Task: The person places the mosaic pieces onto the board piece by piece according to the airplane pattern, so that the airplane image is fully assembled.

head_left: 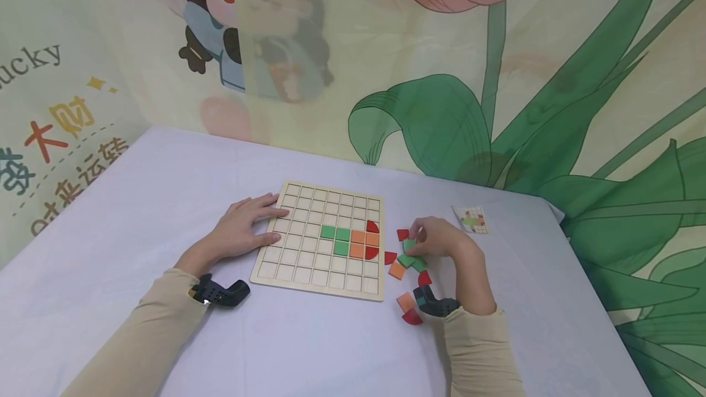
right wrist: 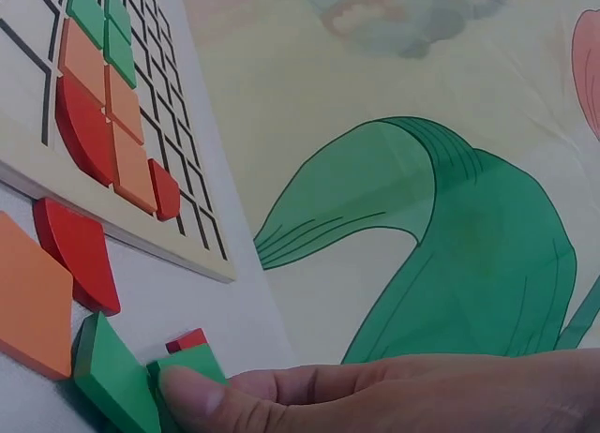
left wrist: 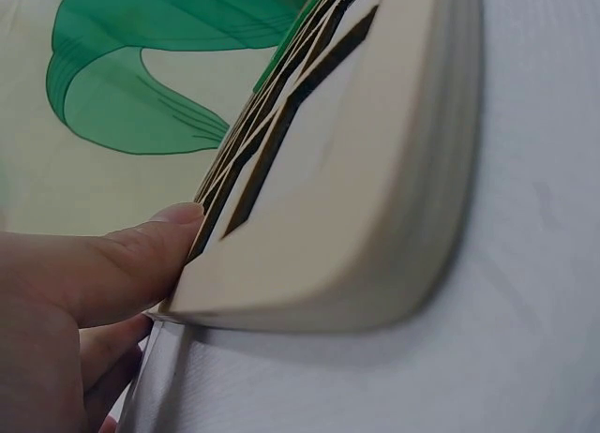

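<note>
A light wooden grid board (head_left: 320, 290) lies on the table. Set in its cells are green squares (head_left: 342, 248), orange squares (head_left: 357, 237) and red quarter-round pieces (head_left: 372, 253). At the board's left edge my left hand (head_left: 237, 228) rests with fairly straight fingers; its thumb (left wrist: 159, 255) touches the frame. To the right of the board, my right hand (head_left: 444, 239) pinches a green square tile (right wrist: 202, 361) between thumb and fingers. Other green tiles (right wrist: 117, 381) lie right beside it, partly overlapping in the head view.
Loose around the right hand are an orange square (head_left: 396, 271) and red quarter-rounds (head_left: 390, 257). Nearer me lie another orange square (head_left: 405, 302) and a red piece (head_left: 412, 317). A small printed pattern card (head_left: 473, 220) sits at the back right. A patterned cloth backdrop rises behind the table.
</note>
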The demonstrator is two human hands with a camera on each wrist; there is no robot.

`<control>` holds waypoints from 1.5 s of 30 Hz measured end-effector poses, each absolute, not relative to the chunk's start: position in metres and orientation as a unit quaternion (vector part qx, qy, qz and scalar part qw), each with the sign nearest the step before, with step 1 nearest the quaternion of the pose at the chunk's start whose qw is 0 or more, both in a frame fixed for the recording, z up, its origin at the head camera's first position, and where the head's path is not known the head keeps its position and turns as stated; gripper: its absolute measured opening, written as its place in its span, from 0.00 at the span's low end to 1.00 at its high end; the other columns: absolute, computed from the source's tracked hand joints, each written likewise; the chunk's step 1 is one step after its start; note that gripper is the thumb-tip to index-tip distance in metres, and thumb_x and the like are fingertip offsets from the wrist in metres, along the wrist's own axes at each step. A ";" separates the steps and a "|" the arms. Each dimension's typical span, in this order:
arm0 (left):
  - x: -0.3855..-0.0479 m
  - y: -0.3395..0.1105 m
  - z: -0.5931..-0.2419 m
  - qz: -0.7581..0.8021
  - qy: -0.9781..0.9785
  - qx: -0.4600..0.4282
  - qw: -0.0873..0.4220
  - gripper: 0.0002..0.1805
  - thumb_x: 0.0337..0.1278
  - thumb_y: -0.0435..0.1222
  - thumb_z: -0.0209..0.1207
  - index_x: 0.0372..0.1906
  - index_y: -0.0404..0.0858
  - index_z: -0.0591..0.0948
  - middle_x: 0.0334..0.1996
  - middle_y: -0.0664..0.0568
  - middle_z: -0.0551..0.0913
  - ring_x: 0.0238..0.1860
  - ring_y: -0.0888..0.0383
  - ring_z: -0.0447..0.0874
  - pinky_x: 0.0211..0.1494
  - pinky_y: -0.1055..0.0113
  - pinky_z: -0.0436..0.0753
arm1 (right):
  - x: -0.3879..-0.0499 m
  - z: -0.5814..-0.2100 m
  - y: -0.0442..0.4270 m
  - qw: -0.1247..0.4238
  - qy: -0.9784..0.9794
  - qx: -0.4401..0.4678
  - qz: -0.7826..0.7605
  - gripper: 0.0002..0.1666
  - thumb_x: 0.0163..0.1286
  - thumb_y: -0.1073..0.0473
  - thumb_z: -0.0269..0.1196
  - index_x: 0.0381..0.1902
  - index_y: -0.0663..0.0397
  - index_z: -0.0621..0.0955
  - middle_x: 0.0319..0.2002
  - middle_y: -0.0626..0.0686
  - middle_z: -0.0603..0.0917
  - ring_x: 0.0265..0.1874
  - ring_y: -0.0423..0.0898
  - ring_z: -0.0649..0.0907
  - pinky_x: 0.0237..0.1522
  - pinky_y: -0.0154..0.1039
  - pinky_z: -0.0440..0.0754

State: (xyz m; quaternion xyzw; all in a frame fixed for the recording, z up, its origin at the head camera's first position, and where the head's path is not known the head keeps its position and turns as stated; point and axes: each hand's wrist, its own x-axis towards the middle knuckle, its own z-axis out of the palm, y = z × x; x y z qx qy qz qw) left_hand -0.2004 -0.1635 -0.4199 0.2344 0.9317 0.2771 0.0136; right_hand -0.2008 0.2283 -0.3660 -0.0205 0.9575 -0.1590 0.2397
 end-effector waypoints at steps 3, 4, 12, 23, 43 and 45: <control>-0.201 -0.163 -0.420 0.278 0.931 0.235 0.014 0.28 0.53 0.47 0.62 0.60 0.42 0.77 0.71 0.39 0.62 0.72 0.41 0.55 0.72 0.43 0.49 | -0.201 -0.366 0.230 0.227 0.959 -0.025 -0.169 0.16 0.58 0.53 0.69 0.41 0.52 0.79 0.37 0.54 0.81 0.37 0.48 0.77 0.35 0.38 0.81; -0.201 -0.163 -0.420 0.278 0.931 0.235 0.014 0.28 0.53 0.47 0.62 0.60 0.42 0.77 0.71 0.39 0.62 0.72 0.41 0.55 0.72 0.43 0.49 | -0.201 -0.366 0.231 0.221 0.959 -0.027 -0.173 0.14 0.59 0.53 0.68 0.40 0.52 0.79 0.37 0.54 0.81 0.37 0.48 0.77 0.35 0.38 0.81; -0.201 -0.163 -0.421 0.273 0.933 0.236 0.012 0.29 0.54 0.47 0.62 0.61 0.42 0.76 0.71 0.39 0.61 0.72 0.41 0.55 0.72 0.43 0.49 | -0.202 -0.362 0.225 0.158 0.963 -0.034 -0.215 0.09 0.62 0.55 0.65 0.38 0.51 0.78 0.40 0.54 0.82 0.38 0.49 0.79 0.37 0.39 0.81; -0.202 -0.164 -0.423 0.279 0.932 0.232 0.015 0.29 0.54 0.48 0.62 0.61 0.43 0.76 0.71 0.39 0.61 0.73 0.41 0.54 0.72 0.43 0.49 | -0.205 -0.367 0.196 0.117 0.952 -0.067 -0.276 0.07 0.61 0.55 0.67 0.37 0.48 0.81 0.31 0.48 0.84 0.31 0.45 0.80 0.36 0.36 0.81; -0.203 -0.164 -0.425 0.283 0.930 0.235 0.011 0.29 0.54 0.47 0.62 0.61 0.42 0.76 0.71 0.40 0.61 0.73 0.41 0.54 0.72 0.43 0.49 | -0.195 -0.387 0.134 0.073 0.934 -0.174 -0.302 0.04 0.61 0.54 0.67 0.33 0.43 0.82 0.27 0.39 0.84 0.29 0.35 0.81 0.37 0.32 0.80; -0.203 -0.164 -0.425 0.282 0.930 0.234 0.012 0.29 0.54 0.47 0.62 0.61 0.42 0.76 0.71 0.40 0.61 0.73 0.41 0.54 0.72 0.43 0.49 | -0.194 -0.387 0.131 0.068 0.935 -0.182 -0.298 0.04 0.61 0.54 0.68 0.33 0.44 0.83 0.28 0.39 0.84 0.29 0.34 0.80 0.38 0.31 0.80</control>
